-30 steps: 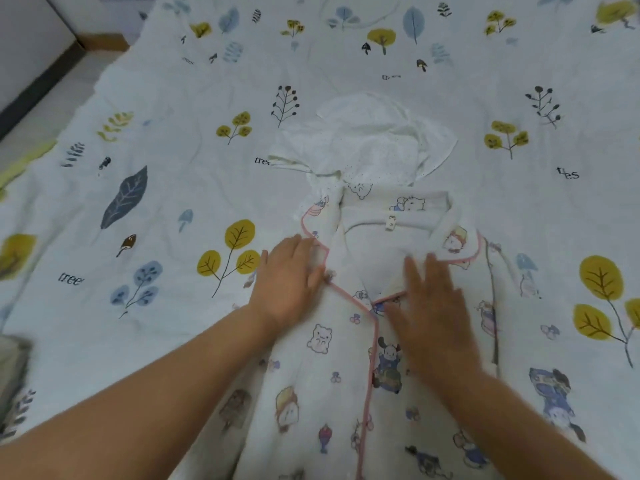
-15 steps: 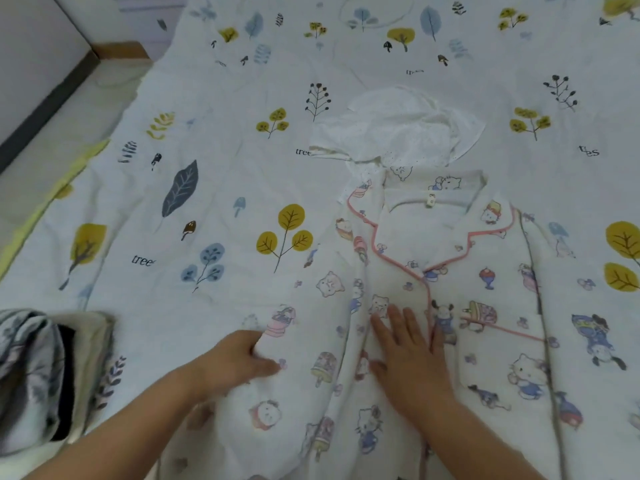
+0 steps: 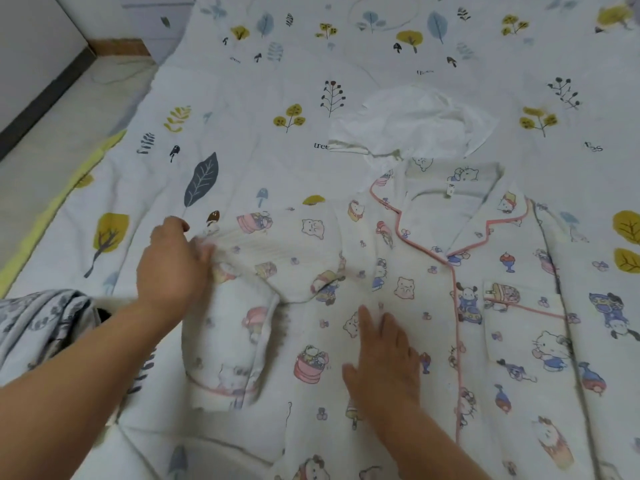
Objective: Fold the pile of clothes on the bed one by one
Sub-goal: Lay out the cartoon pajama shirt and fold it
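A white pyjama top [image 3: 433, 306] with cartoon prints and pink piping lies face up on the bed, collar at the far end. Its left sleeve [image 3: 263, 271] is bent outwards and back down, the cuff near the lower left. My left hand [image 3: 173, 268] grips the bunched fabric at the sleeve's outer fold. My right hand [image 3: 384, 358] lies flat with straight fingers on the front of the top, left of the button line. A crumpled plain white garment [image 3: 415, 123] lies just beyond the collar.
The bed sheet [image 3: 242, 116] has a leaf and tree print. A grey patterned cloth heap [image 3: 45, 327] sits at the left edge by my left forearm. The floor [image 3: 69, 116] and a wall lie to the far left.
My left hand has moved out to the left and taken hold of the sleeve, pulling it sideways. My right hand slid down the front of the top. The view shifted left.
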Available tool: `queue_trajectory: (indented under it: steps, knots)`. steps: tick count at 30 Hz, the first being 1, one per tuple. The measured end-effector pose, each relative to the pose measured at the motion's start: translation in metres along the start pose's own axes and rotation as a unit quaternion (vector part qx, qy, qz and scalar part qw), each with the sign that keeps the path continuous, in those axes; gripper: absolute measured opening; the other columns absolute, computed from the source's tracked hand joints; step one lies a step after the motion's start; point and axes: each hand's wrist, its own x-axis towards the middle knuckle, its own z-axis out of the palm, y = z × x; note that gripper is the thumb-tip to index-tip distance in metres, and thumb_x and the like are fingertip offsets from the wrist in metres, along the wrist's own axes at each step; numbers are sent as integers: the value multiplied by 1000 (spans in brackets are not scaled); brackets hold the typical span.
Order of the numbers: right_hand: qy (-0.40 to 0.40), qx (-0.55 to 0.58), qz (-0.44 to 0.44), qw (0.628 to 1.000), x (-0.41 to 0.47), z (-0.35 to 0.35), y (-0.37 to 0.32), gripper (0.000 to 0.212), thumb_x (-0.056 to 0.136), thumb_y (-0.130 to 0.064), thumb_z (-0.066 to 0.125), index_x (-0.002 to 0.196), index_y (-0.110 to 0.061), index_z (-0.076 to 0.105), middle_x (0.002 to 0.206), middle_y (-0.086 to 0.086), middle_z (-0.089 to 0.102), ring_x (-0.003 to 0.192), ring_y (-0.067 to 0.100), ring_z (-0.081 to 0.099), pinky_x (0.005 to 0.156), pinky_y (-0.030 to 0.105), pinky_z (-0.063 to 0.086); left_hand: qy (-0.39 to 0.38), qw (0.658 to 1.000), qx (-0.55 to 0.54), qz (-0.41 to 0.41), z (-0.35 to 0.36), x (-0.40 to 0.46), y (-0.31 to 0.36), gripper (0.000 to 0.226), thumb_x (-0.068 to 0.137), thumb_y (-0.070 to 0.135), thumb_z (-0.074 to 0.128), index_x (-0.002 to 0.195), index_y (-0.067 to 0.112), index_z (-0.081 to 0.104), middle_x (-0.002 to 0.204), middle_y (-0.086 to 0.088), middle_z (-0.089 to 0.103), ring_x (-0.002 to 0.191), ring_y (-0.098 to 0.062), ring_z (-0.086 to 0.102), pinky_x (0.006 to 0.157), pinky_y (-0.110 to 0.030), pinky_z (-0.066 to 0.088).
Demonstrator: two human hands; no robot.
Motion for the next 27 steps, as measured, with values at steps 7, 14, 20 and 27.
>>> queue_trajectory:
  steps: [7, 14, 20, 27]
  knots:
    - [129, -34, -130, 982, -36, 36, -25, 48, 50, -48, 70, 81, -12, 63, 81, 9, 57, 78, 25, 46, 61, 40, 53, -91, 989, 111, 31, 39, -80, -29, 63, 82, 40, 64, 126, -2, 44, 128, -27, 42, 116, -45, 43, 93, -55, 37]
    - [-12, 8, -97, 995, -45, 69, -30, 51, 29, -41, 91, 65, -17, 64, 63, 3, 58, 57, 19, 57, 54, 31, 50, -205, 925, -15, 319, 54, -147, -50, 12, 70, 22, 42, 75, 19, 53, 79, 5, 49, 71, -10, 44, 60, -26, 43]
    - [15, 297, -60, 953, -34, 46, -30, 29, 92, -24, 55, 64, -23, 48, 49, -23, 48, 48, 1, 43, 52, 12, 32, -334, 903, -43, 265, 59, -178, -63, 63, 60, 66, 50, 109, 30, 64, 116, 22, 39, 109, 2, 36, 96, -21, 31]
    - [0, 410, -34, 911, -41, 21, -39, 16, 94, -29, 49, 87, -26, 63, 69, -12, 59, 64, 4, 52, 64, 21, 43, -386, 898, -185, 98, 24, -187, -68, 24, 74, 49, 59, 62, 32, 71, 84, 31, 66, 90, 13, 57, 83, -16, 46]
